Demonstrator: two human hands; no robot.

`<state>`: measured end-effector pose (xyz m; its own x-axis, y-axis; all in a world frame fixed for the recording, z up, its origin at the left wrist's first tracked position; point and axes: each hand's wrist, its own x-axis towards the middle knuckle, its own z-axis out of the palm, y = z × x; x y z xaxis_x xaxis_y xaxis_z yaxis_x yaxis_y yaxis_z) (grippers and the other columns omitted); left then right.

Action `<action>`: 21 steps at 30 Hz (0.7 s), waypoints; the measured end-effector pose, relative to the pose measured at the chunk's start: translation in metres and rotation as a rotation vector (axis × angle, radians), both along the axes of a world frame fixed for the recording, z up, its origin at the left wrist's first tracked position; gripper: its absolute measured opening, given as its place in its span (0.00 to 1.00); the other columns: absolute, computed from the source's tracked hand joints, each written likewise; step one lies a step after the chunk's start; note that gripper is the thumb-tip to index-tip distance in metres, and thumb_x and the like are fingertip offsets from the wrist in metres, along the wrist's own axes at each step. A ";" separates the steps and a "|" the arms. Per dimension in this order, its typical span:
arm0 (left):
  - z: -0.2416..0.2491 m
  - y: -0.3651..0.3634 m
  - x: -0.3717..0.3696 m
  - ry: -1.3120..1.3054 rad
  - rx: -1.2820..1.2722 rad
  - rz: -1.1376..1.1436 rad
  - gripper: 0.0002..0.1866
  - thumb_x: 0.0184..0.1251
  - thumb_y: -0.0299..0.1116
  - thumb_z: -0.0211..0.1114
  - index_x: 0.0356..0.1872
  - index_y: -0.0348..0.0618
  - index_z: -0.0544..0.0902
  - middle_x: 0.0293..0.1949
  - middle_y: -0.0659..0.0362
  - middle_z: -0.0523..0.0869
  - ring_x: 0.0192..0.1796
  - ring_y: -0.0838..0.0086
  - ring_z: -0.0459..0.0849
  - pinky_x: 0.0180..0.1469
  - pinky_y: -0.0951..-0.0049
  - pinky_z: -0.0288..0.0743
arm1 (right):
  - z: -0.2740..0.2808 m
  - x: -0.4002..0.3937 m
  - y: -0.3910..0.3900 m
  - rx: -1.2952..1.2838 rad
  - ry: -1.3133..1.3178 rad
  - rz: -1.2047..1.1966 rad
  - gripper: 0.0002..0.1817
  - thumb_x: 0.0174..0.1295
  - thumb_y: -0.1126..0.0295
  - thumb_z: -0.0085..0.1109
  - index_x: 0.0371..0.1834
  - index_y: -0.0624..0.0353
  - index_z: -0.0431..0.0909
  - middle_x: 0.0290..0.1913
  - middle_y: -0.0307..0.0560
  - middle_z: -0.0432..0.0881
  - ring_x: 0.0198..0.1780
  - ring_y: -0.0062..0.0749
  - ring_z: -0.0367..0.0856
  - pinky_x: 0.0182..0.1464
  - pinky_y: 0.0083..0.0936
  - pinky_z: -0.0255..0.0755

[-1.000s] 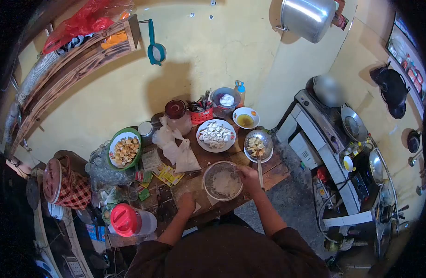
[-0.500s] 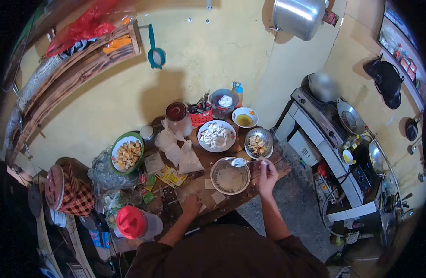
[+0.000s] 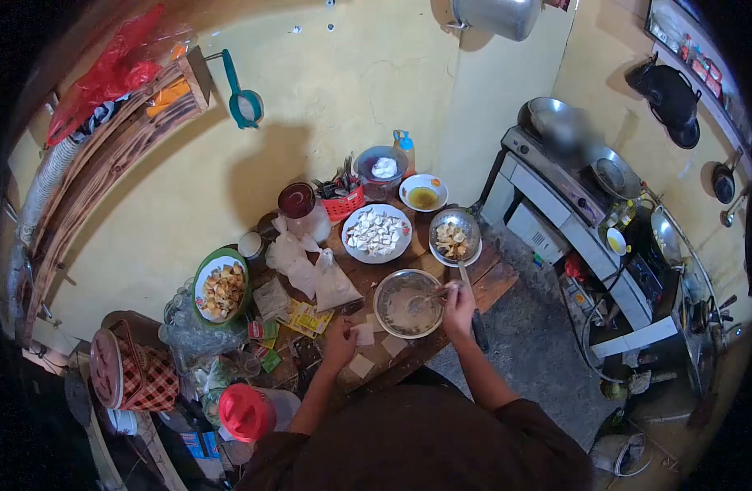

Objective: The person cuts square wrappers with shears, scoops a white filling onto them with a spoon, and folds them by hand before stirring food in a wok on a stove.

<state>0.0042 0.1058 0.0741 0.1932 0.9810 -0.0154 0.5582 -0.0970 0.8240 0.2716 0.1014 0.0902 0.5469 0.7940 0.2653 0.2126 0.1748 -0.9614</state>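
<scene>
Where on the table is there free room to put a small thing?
The best bare patch is the table's right corner, between the strainer and the edge. A small patch lies among strainer, white-filled plate and metal bowl. The left side is crowded: green basin, clear plastic, red-lidded pitcher.

A soft shadow (image 3: 271, 168) dims the wall (image 3: 368, 106); picture edges bow.

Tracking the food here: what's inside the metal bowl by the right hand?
Inside the bowl: a pale brownish mixture and a blurred utensil held by the right hand. The mixture mostly hides the bottom.
</scene>
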 end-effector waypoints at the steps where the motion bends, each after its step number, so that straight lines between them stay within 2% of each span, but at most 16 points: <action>1: 0.004 0.005 0.006 0.003 -0.008 0.000 0.14 0.58 0.29 0.59 0.44 0.37 0.73 0.35 0.50 0.82 0.35 0.63 0.82 0.37 0.65 0.76 | -0.006 -0.006 0.000 -0.008 0.003 0.000 0.09 0.68 0.69 0.40 0.36 0.60 0.70 0.32 0.46 0.80 0.33 0.31 0.81 0.35 0.24 0.76; 3: 0.006 0.010 0.020 -0.644 -0.429 0.143 0.12 0.62 0.29 0.57 0.46 0.40 0.73 0.39 0.57 0.81 0.39 0.70 0.80 0.40 0.69 0.75 | -0.019 -0.016 -0.004 -0.106 -0.366 0.050 0.09 0.67 0.70 0.41 0.36 0.62 0.70 0.29 0.48 0.80 0.30 0.33 0.81 0.33 0.26 0.74; 4: 0.000 0.011 0.027 -0.643 -0.437 0.144 0.12 0.62 0.29 0.57 0.46 0.40 0.73 0.39 0.57 0.81 0.39 0.70 0.80 0.40 0.69 0.75 | -0.012 -0.026 -0.007 -0.092 -0.381 0.056 0.08 0.66 0.71 0.42 0.35 0.63 0.71 0.26 0.51 0.79 0.27 0.38 0.80 0.32 0.29 0.73; 6: -0.014 0.015 0.038 -1.008 -0.648 0.230 0.12 0.64 0.31 0.57 0.47 0.41 0.73 0.44 0.59 0.79 0.42 0.70 0.79 0.44 0.70 0.75 | -0.018 -0.034 -0.007 -0.115 -0.414 0.108 0.08 0.65 0.71 0.43 0.35 0.63 0.71 0.27 0.52 0.79 0.28 0.42 0.80 0.33 0.32 0.72; 8: -0.016 0.014 0.049 -1.009 -0.653 0.259 0.12 0.64 0.30 0.57 0.47 0.41 0.74 0.42 0.59 0.80 0.41 0.71 0.80 0.44 0.69 0.77 | -0.025 -0.039 -0.008 -0.138 -0.444 0.153 0.08 0.64 0.71 0.43 0.35 0.64 0.71 0.28 0.53 0.78 0.30 0.45 0.80 0.34 0.34 0.71; 10: -0.023 0.015 0.053 -1.012 -0.660 0.286 0.11 0.64 0.30 0.57 0.47 0.41 0.74 0.41 0.59 0.81 0.40 0.71 0.81 0.43 0.69 0.79 | -0.026 -0.043 -0.009 -0.001 -0.548 0.187 0.07 0.63 0.71 0.45 0.36 0.64 0.71 0.30 0.56 0.78 0.34 0.50 0.78 0.37 0.37 0.70; 13: -0.041 0.014 0.057 -1.107 -0.730 0.282 0.11 0.64 0.31 0.57 0.46 0.40 0.74 0.41 0.58 0.81 0.42 0.71 0.81 0.45 0.68 0.78 | -0.015 -0.051 -0.016 -0.114 -0.469 0.243 0.08 0.62 0.72 0.45 0.38 0.65 0.71 0.32 0.56 0.77 0.36 0.52 0.77 0.39 0.38 0.69; 17: -0.060 0.012 0.057 -1.184 -0.717 0.290 0.10 0.64 0.31 0.57 0.44 0.41 0.74 0.40 0.59 0.81 0.42 0.72 0.80 0.46 0.68 0.77 | -0.009 -0.057 -0.019 -0.088 -0.448 0.286 0.08 0.61 0.72 0.45 0.39 0.65 0.71 0.31 0.57 0.77 0.35 0.51 0.77 0.38 0.37 0.70; 18: -0.065 0.013 0.057 -1.235 -0.717 0.276 0.09 0.64 0.31 0.57 0.44 0.42 0.74 0.40 0.60 0.81 0.42 0.73 0.80 0.46 0.69 0.77 | -0.009 -0.058 -0.020 -0.147 -0.431 0.295 0.08 0.61 0.73 0.45 0.38 0.65 0.71 0.31 0.57 0.77 0.34 0.50 0.78 0.37 0.37 0.70; 20: -0.055 0.011 0.058 -1.217 -0.719 0.285 0.09 0.64 0.32 0.58 0.43 0.42 0.74 0.40 0.60 0.81 0.43 0.73 0.80 0.47 0.68 0.77 | -0.008 -0.058 -0.018 -0.201 -0.419 0.308 0.08 0.61 0.73 0.45 0.38 0.66 0.70 0.31 0.58 0.77 0.33 0.49 0.78 0.36 0.37 0.70; 21: -0.049 0.010 0.058 -1.195 -0.727 0.293 0.09 0.64 0.32 0.58 0.43 0.43 0.74 0.40 0.60 0.81 0.43 0.74 0.80 0.47 0.68 0.77 | -0.008 -0.056 -0.016 -0.189 -0.411 0.260 0.07 0.63 0.73 0.44 0.37 0.66 0.70 0.30 0.56 0.77 0.32 0.45 0.79 0.35 0.35 0.72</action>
<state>0.0624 0.1160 0.0248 0.2434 0.8320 -0.4985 -0.5685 0.5388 0.6217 0.2155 0.0856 0.0820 0.2062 0.9445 0.2559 0.5519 0.1037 -0.8275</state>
